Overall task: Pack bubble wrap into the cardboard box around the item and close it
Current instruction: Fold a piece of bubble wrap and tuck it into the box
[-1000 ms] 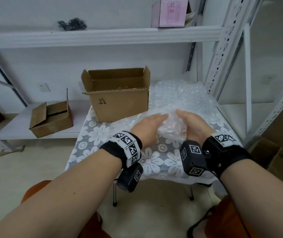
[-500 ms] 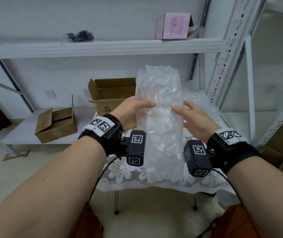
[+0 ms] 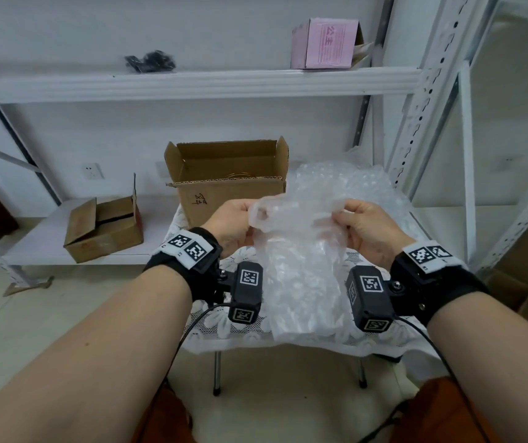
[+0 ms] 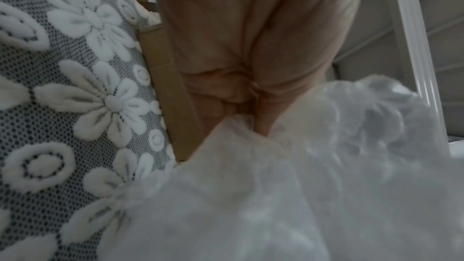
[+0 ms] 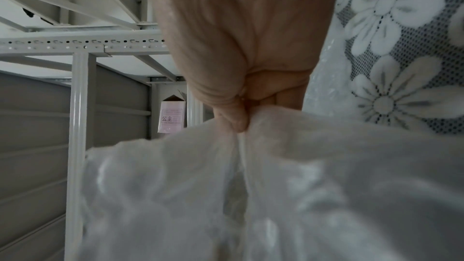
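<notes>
Both hands up over bench (image 3: pixel 211 327). Left hand (image 3: pixel 233 223) and right hand (image 3: pixel 365 228) pinching top corners of bubble wrap sheet (image 3: pixel 301 266), probably spreading it before stuffing. Cardboard box (image 3: pixel 227 183) open behind, flaps up, ready.

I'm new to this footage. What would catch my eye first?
Front and centre, the left hand and right hand pinch the top of a hanging bubble wrap sheet. Behind it the open cardboard box stands on the flowered tablecloth, with a pink box on the shelf above.
</notes>
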A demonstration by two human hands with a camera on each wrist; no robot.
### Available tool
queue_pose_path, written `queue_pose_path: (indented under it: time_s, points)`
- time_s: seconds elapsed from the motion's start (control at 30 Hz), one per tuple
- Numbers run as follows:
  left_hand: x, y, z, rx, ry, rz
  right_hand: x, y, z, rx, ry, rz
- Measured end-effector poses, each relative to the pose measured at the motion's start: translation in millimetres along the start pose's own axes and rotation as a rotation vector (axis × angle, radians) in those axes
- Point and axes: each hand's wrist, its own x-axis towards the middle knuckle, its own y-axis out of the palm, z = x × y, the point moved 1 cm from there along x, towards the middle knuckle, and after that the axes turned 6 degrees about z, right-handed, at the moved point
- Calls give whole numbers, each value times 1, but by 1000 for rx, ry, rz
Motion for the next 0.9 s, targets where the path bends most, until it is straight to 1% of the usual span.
queue_pose_path:
  time_s: [0.1, 0.17, 0.2, 0.27, 0.33, 0.43, 0.53, 0.6, 0.67, 0.8, 0.83, 0.9]
  points:
    - [2, -3, 5, 5, 0, 40, -2, -4, -3, -3, 5, 5]
    - [2, -1, 5, 62, 25, 21, -2, -4, -4, 21, 17, 8]
    - [2, 1, 4, 90, 51, -23, -3, -4, -3, 55, 26, 8]
    - [4, 3, 3, 145, 130, -158, -5, -3, -2, 119, 67, 21]
    - [8, 5, 4, 216, 220, -270, -7, -3, -2, 59, 114, 55]
    - [12, 7, 7, 314, 303, -359, -6, 0, -6, -63, 154, 102]
    - [10, 11, 5, 380, 338, -383, -4, 3, -10, -92, 157, 41]
    - [6, 13, 3, 374, 321, -341, -4, 5, -10, -88, 154, 20]
    - [4, 13, 2, 282, 259, -267, -4, 5, -10, -64, 151, 4]
    - [10, 6, 9, -136, 49, -95, -2, 4, -12, -44, 96, -95]
    - [10, 5, 10, -176, 4, -47, -2, 5, -12, -24, 78, -110]
    - [10, 6, 13, -136, -67, 77, -4, 8, -10, 10, 40, -118]
